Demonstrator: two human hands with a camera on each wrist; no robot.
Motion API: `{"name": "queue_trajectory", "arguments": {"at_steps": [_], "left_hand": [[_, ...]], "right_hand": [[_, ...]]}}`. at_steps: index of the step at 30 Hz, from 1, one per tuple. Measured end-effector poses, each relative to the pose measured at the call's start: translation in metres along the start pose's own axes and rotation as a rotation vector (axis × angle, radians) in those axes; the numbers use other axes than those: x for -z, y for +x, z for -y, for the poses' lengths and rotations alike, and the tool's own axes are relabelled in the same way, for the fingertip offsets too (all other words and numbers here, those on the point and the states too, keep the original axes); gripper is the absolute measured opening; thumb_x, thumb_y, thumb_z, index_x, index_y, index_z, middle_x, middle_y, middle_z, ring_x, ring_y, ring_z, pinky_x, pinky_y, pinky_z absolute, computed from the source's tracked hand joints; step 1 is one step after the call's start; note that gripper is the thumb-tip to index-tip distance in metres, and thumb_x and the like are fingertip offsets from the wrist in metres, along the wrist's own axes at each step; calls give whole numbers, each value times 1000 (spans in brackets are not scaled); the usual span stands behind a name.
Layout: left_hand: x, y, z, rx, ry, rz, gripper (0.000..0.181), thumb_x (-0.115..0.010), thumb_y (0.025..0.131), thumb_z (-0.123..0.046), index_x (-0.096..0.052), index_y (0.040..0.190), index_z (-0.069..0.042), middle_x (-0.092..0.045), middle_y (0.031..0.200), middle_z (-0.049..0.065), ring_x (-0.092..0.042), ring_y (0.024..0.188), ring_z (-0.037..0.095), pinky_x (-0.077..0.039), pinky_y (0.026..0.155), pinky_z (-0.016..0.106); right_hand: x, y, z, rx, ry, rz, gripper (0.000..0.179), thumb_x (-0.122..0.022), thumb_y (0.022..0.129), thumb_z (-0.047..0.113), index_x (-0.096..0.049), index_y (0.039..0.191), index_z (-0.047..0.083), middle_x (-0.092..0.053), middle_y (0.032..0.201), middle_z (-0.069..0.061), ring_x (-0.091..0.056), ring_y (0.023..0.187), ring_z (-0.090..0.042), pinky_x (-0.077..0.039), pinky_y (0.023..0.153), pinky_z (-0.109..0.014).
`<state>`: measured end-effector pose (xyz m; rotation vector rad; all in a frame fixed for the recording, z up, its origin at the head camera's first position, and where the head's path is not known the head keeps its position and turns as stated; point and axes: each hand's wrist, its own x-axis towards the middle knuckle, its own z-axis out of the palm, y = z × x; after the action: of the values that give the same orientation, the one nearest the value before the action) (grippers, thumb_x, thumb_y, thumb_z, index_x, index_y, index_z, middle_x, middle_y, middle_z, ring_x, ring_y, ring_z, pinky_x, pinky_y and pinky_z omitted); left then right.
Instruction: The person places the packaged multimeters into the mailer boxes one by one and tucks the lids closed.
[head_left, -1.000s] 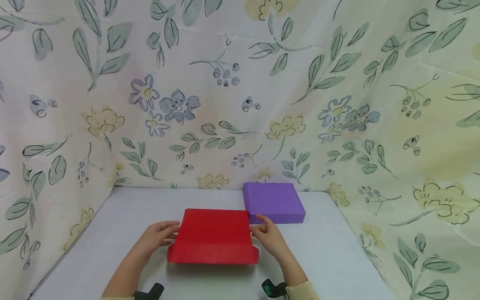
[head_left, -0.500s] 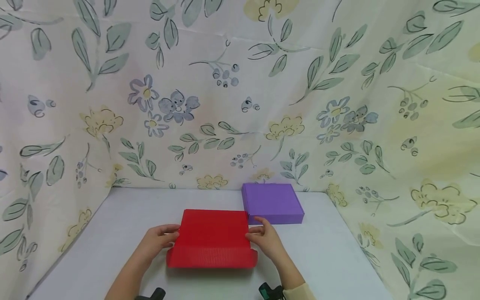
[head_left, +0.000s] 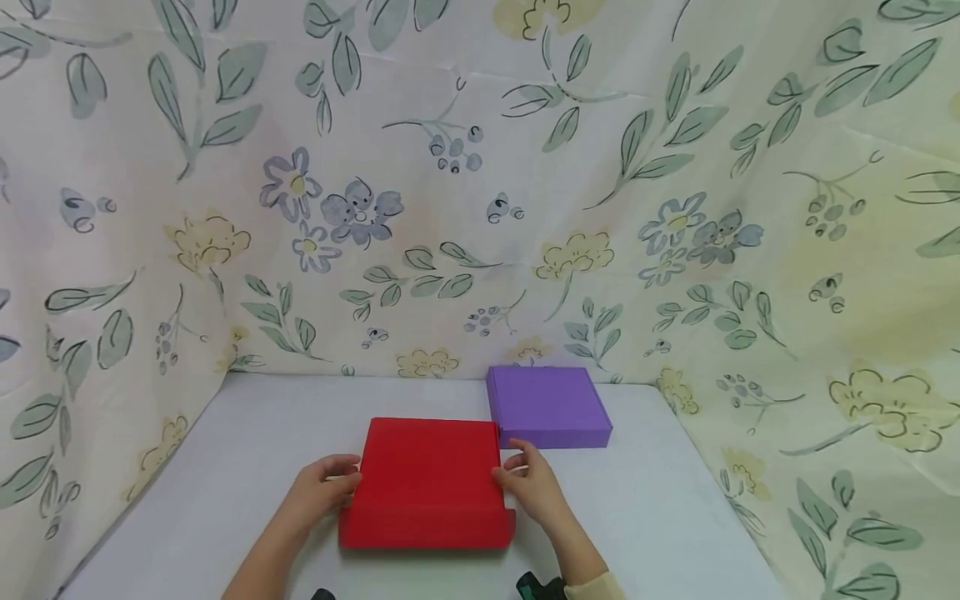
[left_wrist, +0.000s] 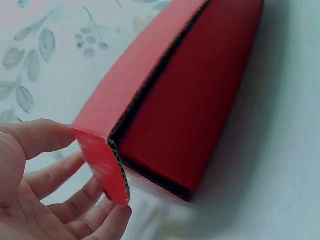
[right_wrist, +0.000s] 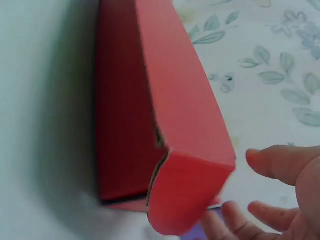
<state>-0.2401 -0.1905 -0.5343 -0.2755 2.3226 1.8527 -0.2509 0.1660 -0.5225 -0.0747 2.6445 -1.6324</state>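
A red cardboard box [head_left: 427, 467] lies on the white table, its lid folded over and its front flap [head_left: 427, 527] turned down toward me. At the left end, my left hand [head_left: 321, 492] has its thumb on the lid's corner and its bent fingers against the side tab [left_wrist: 107, 167], as the left wrist view shows. My right hand [head_left: 536, 487] is at the other end. Its fingertips are close to the right side tab [right_wrist: 185, 192], and its thumb stands slightly apart from the corner in the right wrist view. Whether those fingertips touch is unclear.
A flat purple box [head_left: 551, 404] stands just behind the red one, to the right, near the table's back edge. Floral cloth [head_left: 450, 208] hangs behind and at both sides of the white table [head_left: 637, 517].
The lid's front flap has swung down and come nearer to me, now facing more forward. Both hands have come slightly nearer with it. The purple box stays in place.
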Motion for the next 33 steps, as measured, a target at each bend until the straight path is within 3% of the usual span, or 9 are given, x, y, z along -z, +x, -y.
{"name": "queue_trajectory", "arguments": {"at_steps": [6,10,14,21,27,33], "left_hand": [[9,-21,-10,0,210,-53,54,-72,96,-32,-58,139,-3,-61,131,18,-64,102,26,-59,81,42],[10,-38,-8,26,311,-31,60,-79,89,-38,-63,132,1,-66,119,15,-64,93,23,-60,76,41],[4,-51,1,31,296,6,59,-83,85,-38,-67,126,2,-69,112,8,-65,86,18,-60,74,39],[-8,-54,8,37,260,-5,59,-79,89,-41,-67,125,4,-70,110,8,-66,84,18,-60,76,39],[-11,-54,10,42,271,-29,69,-79,88,-43,-61,134,6,-68,117,17,-65,86,19,-61,77,39],[-12,-56,7,61,293,-12,56,-74,93,-38,-67,124,8,-70,102,8,-63,78,19,-59,73,36]], "right_hand": [[16,-19,11,34,-166,-42,48,-75,93,28,-63,131,1,-63,100,-6,-63,87,-21,-56,68,-35],[21,-40,9,24,-258,48,42,-76,91,32,-69,118,0,-65,92,0,-63,81,-17,-54,63,-33],[17,-53,2,13,-243,138,43,-75,92,33,-70,116,-2,-67,92,1,-65,82,-18,-54,64,-33],[2,-56,-4,-86,-188,150,45,-70,96,36,-71,118,-4,-71,99,-5,-65,83,-20,-57,70,-40],[-5,-57,-4,-77,-165,152,45,-69,97,35,-74,114,-7,-72,87,-1,-61,77,-18,-52,64,-37],[2,-54,-3,-150,-119,175,35,-71,95,37,-82,96,4,-69,74,0,-55,69,-17,-44,57,-31]]}}
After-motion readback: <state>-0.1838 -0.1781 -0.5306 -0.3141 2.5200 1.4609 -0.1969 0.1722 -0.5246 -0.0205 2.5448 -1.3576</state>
